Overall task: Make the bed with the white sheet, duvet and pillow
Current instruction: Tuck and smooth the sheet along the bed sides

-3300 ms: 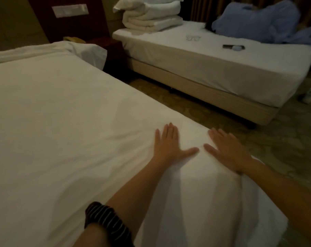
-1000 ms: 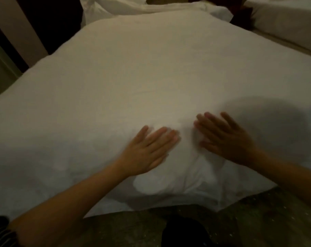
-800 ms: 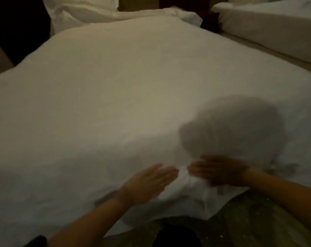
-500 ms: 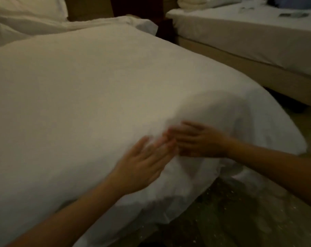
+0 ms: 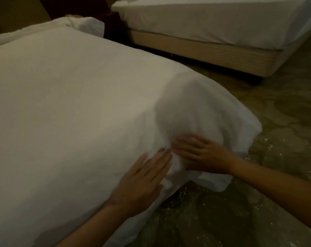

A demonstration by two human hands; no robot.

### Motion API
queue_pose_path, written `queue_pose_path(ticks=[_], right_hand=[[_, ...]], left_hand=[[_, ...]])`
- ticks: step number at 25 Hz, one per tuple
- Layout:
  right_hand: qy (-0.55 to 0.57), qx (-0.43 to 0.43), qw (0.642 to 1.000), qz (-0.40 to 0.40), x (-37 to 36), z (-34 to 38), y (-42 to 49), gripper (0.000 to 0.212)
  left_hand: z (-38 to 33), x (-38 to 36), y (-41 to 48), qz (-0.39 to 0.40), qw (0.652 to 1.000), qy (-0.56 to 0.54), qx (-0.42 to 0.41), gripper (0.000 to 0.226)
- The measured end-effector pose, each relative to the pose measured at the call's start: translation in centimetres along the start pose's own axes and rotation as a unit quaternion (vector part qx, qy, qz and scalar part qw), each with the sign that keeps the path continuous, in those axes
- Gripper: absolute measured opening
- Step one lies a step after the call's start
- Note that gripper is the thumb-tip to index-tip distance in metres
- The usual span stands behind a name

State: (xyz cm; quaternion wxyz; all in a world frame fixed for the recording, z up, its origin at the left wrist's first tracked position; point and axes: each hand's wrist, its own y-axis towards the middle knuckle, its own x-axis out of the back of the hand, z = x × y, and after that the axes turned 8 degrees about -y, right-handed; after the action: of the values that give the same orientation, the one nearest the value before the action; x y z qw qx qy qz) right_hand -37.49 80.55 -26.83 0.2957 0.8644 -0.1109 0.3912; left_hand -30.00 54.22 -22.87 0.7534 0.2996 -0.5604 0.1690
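A white duvet [image 5: 71,107] covers the near bed and hangs over its foot corner. My left hand [image 5: 144,180] lies flat on the duvet near that corner, fingers straight. My right hand [image 5: 199,154] presses flat against the draped fabric at the corner, its fingertips almost meeting those of the left hand. More white bedding [image 5: 65,26] is bunched at the head of the bed. No pillow can be made out.
A second bed [image 5: 213,24] with a white sheet and beige base stands at the back right. A narrow gap of patterned carpet [image 5: 279,111] separates the two beds. A dark nightstand [image 5: 113,25] sits between the bed heads.
The view has swung right toward the foot corner. Both hands have slid along the duvet to that corner, staying flat, and now sit close together on the draped edge.
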Motion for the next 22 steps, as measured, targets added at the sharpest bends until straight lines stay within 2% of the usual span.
queue_pose_path(ticks=[2,3,5,7,9,11,14,15,16,17,20,22], right_hand=[[-0.002,-0.116,0.993,0.025,0.2,-3.1,-0.8,0.067],[-0.001,-0.152,0.987,0.057,-0.3,-4.1,-1.4,0.076],[-0.003,-0.115,0.984,0.135,-2.3,-4.3,-3.0,0.091],[0.013,-0.071,0.975,0.21,-4.0,-2.6,-4.6,0.097],[0.035,-0.078,0.98,0.18,-4.3,-2.4,-6.0,0.093],[0.08,-0.083,0.99,0.086,-3.0,-3.5,-6.1,0.079],[0.188,-0.163,0.966,-0.07,0.5,-6.8,-3.2,0.058],[0.205,-0.184,0.957,-0.091,1.7,-7.9,-1.4,0.056],[0.224,-0.199,0.95,-0.089,2.9,-8.8,0.7,0.056],[0.244,-0.211,0.944,-0.067,3.9,-9.8,3.0,0.056],[0.297,-0.244,0.921,0.057,5.7,-11.0,9.5,0.06],[0.303,-0.262,0.908,0.124,5.5,-11.1,12.2,0.066]], left_hand=[[0.6,0.7,3.4,-0.05,0.998,0.017,0.03,0.056],[1.0,0.0,4.8,-0.038,0.997,0.047,0.039,0.056],[1.2,-2.3,6.6,0.049,0.996,0.069,0.019,0.063],[0.5,-5.0,6.7,0.132,0.991,0.03,-0.006,0.067],[-1.0,-5.8,6.8,0.152,0.988,-0.019,-0.025,0.062],[-2.1,-4.6,7.5,0.113,0.991,-0.052,-0.049,0.058],[-1.8,0.9,10.1,-0.065,0.99,-0.129,0.011,0.056],[-1.1,3.0,11.0,-0.108,0.985,-0.125,0.042,0.059],[-0.1,4.7,11.9,-0.117,0.984,-0.112,0.079,0.066],[1.4,6.2,12.9,-0.094,0.982,-0.102,0.125,0.077],[6.1,8.5,15.5,0.045,0.957,-0.108,0.267,0.111],[8.2,8.8,16.1,0.116,0.95,-0.095,0.274,0.117]])
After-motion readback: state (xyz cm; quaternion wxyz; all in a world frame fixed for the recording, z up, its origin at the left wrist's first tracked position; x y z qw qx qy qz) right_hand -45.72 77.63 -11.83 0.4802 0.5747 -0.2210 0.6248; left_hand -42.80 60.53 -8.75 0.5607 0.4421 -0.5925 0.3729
